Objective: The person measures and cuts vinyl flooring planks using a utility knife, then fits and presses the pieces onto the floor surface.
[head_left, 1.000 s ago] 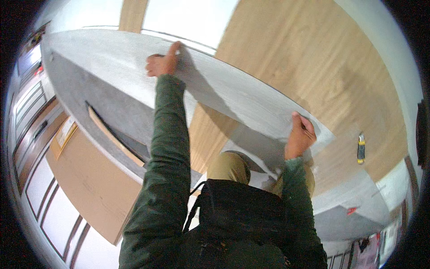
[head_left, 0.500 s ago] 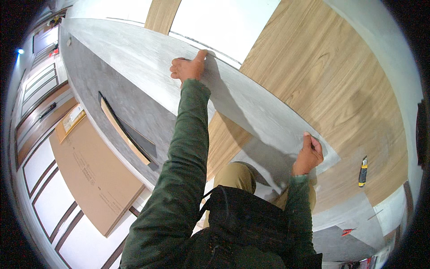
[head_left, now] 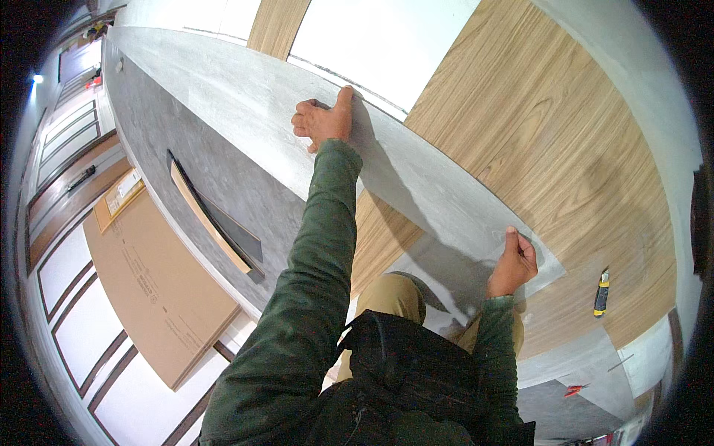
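A long light-grey floor plank [head_left: 424, 167] runs diagonally from the far left toward the near right, beside wood-grain planks [head_left: 543, 126]. My left hand [head_left: 325, 120] rests on it, thumb stretched to its far edge and fingers apart. Closer to me, my right hand [head_left: 513, 266] is at the plank's near end, thumb up and fingers curled in. Whatever those fingers pinch, if anything, is hidden. A yellow-and-black utility knife [head_left: 602, 292] lies on the wood-grain flooring to the right of my right hand.
Left of my left arm, narrow dark and wood-coloured strips [head_left: 216, 223] lie on dark-grey flooring [head_left: 245, 171]. Beyond them is a flat brown cardboard box [head_left: 152, 290]. White underlay [head_left: 379, 44] shows at the top. A small red tool [head_left: 574, 390] lies at the lower right.
The whole view has shifted slightly. Both hands stay at nearly the same places along the plank, and the fingers of my left hand look a little more spread.
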`<state>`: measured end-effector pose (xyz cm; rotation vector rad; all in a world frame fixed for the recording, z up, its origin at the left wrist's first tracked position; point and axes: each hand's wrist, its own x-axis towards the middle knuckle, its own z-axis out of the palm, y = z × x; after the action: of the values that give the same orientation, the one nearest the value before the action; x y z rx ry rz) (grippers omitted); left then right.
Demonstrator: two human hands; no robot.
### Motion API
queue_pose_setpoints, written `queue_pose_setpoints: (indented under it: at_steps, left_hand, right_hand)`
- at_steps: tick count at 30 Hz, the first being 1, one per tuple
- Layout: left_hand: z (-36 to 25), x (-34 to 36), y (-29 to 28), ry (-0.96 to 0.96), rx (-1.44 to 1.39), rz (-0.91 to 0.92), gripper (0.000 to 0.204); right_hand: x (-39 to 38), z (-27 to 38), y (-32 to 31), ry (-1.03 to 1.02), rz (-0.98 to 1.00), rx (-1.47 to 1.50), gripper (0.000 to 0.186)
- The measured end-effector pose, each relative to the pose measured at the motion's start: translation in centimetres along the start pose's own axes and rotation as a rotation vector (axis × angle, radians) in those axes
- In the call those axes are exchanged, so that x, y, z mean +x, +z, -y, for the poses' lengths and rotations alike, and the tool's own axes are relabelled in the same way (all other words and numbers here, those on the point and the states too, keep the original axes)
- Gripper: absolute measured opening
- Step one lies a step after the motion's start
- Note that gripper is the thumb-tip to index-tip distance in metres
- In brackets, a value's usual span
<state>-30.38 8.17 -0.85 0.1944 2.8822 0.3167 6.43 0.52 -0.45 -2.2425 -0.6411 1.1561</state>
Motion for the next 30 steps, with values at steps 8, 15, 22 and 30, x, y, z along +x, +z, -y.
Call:
queue_pose_setpoints:
  at_steps: [8, 15, 22, 30]
  left_hand:
    - [-0.1, -0.2, 0.3, -0.014, 0.012, -0.010, 0.082]
    - [-0.8, -0.3, 0.4, -0.055, 0.029, -0.003, 0.076]
    - [-0.6, -0.8, 1.1, -0.044, 0.061, -0.123, 0.079]
    - [-0.1, -0.6, 2.5, -0.026, 0.098, -0.215, 0.074]
  right_hand:
    - [0.0, -0.2, -0.1, 0.000, 0.012, 0.051, 0.020]
    - [0.1, -0.3, -0.1, -0.006, 0.009, 0.063, 0.020]
    - [0.0, -0.2, -0.1, 0.009, 0.025, 0.025, 0.024]
    - [-0.1, 0.3, -0.1, 0.010, 0.036, -0.063, 0.024]
